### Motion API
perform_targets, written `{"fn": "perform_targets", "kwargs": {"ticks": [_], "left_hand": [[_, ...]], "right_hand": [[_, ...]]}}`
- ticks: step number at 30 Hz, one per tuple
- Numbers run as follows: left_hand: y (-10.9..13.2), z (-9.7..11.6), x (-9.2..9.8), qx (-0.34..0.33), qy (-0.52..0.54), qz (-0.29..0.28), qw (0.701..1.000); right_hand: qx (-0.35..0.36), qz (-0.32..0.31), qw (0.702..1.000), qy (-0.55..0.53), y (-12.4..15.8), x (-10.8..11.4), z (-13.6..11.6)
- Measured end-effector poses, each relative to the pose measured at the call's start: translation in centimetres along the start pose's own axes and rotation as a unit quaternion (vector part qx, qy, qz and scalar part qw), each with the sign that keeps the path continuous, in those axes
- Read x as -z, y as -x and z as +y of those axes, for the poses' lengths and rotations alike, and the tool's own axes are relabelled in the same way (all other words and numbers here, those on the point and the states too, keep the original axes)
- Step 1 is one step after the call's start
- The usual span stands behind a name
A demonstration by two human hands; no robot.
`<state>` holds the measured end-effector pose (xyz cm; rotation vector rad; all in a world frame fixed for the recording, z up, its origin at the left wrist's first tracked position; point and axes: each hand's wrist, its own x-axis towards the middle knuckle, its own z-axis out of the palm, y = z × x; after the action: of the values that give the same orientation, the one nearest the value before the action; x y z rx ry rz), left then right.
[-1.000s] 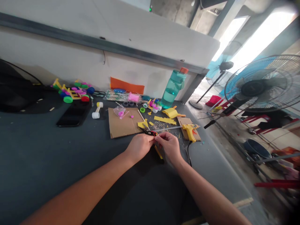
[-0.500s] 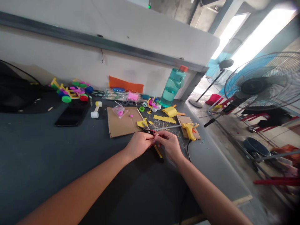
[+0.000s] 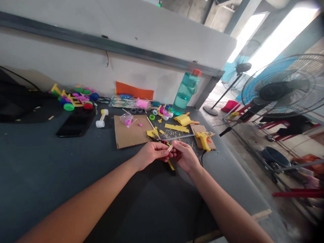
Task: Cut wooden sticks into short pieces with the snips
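Between my two hands are small pale wooden stick pieces (image 3: 170, 147), pinched by the fingertips. My left hand (image 3: 153, 152) is closed on their left end, thumb on top. My right hand (image 3: 186, 154) grips the other end between thumb and fingers. Just behind my fingers lie dark-handled scissors (image 3: 156, 139), partly hidden. A yellow and black cutter (image 3: 171, 166) sticks out on the table below my hands. To the right, a yellow glue gun (image 3: 203, 140) rests on a small cardboard piece (image 3: 198, 128).
A cardboard sheet (image 3: 131, 138) bears a plastic bag (image 3: 128, 119). Yellow strips (image 3: 176, 128) and scraps lie behind my hands. A teal bottle (image 3: 182, 96) stands at the wall. Leftward are a phone (image 3: 76, 123), a white-wheeled piece (image 3: 101, 118) and colourful toy cars (image 3: 76, 98). A fan (image 3: 274, 91) stands right.
My fingers have shifted on the pale stick pieces, which now show more plainly between both hands. The view has moved slightly; the things on the table stay put.
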<state>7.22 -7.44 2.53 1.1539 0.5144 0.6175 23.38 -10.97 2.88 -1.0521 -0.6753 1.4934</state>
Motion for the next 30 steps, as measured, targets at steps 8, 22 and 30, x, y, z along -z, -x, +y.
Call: {"fn": "perform_targets", "kwargs": {"ticks": [8,22,30], "left_hand": [[0.1,-0.1,-0.4,-0.082,-0.204,0.078,0.972],[0.3,0.2,0.1,-0.159,-0.306,0.056,0.937],[0.4,0.7,0.2,-0.121,-0.307,0.045,0.943]], "right_hand": [[0.0,0.008,1.0,0.023,0.5,-0.6,0.3],[0.266,0.068,0.927,0.255,2.5,-1.3,-0.3],[0.273,0.077,0.912,0.296,2.5,-0.9,-0.4]]}}
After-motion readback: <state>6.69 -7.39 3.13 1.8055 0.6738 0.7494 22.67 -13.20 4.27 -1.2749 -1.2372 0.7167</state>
